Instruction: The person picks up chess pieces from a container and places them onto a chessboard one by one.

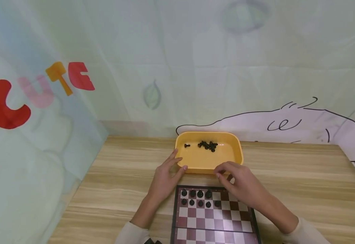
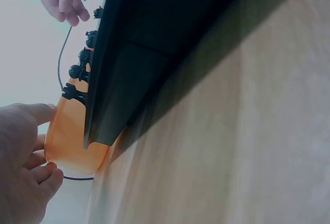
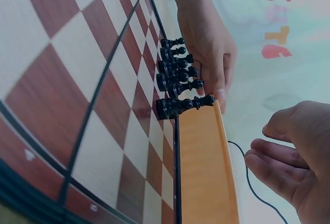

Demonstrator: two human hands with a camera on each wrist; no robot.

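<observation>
A chessboard (image 1: 209, 214) with brown and white squares lies below the hands. Several black chess pieces (image 1: 200, 194) stand in two rows along its far left part; they also show as upright black pieces (image 3: 178, 82) in the right wrist view. Just beyond the board is a yellow plastic tray (image 1: 200, 171). The left hand (image 1: 164, 178) grips the tray's near left corner, thumb in front and fingers over the left rim. By the near right rim hovers the right hand (image 1: 241, 183), fingers loosely bent, nothing visible between thumb and fingertips.
Inside the tray, black chess pieces (image 1: 208, 146) lie in a heap, with a single piece (image 1: 187, 145) apart on the left. The wooden table (image 1: 128, 162) ends at a printed cloth backdrop (image 1: 128, 84) behind the tray.
</observation>
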